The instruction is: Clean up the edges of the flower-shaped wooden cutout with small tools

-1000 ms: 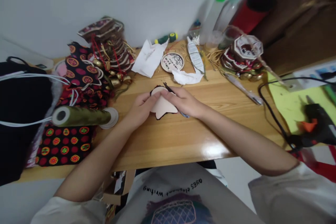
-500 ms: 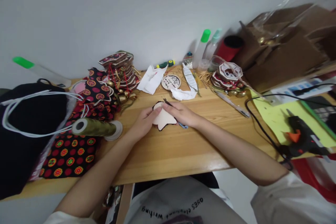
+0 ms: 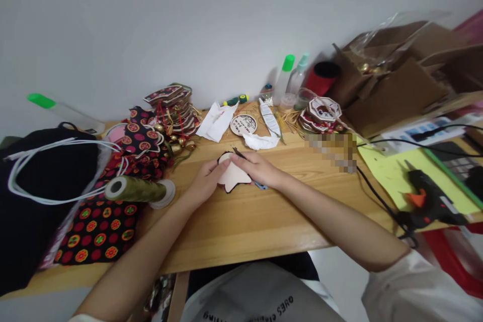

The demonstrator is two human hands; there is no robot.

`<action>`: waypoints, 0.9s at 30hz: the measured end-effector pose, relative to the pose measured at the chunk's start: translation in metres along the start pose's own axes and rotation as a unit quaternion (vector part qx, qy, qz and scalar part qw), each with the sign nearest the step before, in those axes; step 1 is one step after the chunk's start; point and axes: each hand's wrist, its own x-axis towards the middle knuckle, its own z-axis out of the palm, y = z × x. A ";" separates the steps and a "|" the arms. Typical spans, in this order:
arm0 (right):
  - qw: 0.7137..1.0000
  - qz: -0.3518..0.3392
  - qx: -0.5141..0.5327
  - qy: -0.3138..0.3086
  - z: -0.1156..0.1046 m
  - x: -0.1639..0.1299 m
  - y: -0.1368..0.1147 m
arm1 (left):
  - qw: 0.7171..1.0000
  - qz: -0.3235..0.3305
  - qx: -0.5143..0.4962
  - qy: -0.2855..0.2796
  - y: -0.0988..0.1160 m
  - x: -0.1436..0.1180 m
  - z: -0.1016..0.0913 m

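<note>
A pale wooden cut-out piece (image 3: 234,177) with a dark edge lies on the wooden desk (image 3: 256,221). My left hand (image 3: 206,181) presses on its left side with the fingers curled over it. My right hand (image 3: 256,167) rests on its right side and grips a thin dark tool (image 3: 239,153) whose tip points up and left over the piece. A bit of blue handle (image 3: 260,185) shows under the right hand.
A green thread spool (image 3: 138,189) lies on patterned black fabric (image 3: 105,211) at the left. Stacked ornaments (image 3: 171,105), white tissue (image 3: 217,121), a round disc (image 3: 243,124), bottles (image 3: 285,78), a cardboard box (image 3: 400,80) and a glue gun (image 3: 428,201) on yellow mat surround the hands.
The view has tilted up and pulled back, showing more wall and the box at right. Both hands stay on the wooden piece with the tool in the same grip.
</note>
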 end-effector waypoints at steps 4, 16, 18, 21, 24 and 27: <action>1.000 -0.003 0.002 0.004 0.001 0.001 0.003 | 1.000 0.010 0.013 0.000 0.002 -0.001 0.000; 1.000 0.000 -0.006 0.009 0.001 0.000 0.000 | 0.999 0.035 0.021 -0.014 -0.001 0.000 -0.001; 1.000 0.001 -0.005 0.008 0.001 0.000 0.000 | 0.999 0.035 0.021 -0.014 -0.001 0.001 -0.001; 1.000 0.004 -0.007 0.009 0.001 0.000 0.000 | 0.999 0.038 0.025 -0.008 -0.002 0.001 -0.001; 1.000 0.005 -0.005 0.010 0.002 0.000 0.000 | 0.999 0.044 0.029 -0.006 -0.001 0.001 0.000; 1.000 0.013 -0.002 0.014 0.002 -0.001 -0.001 | 0.999 0.041 0.031 -0.002 -0.001 0.000 0.000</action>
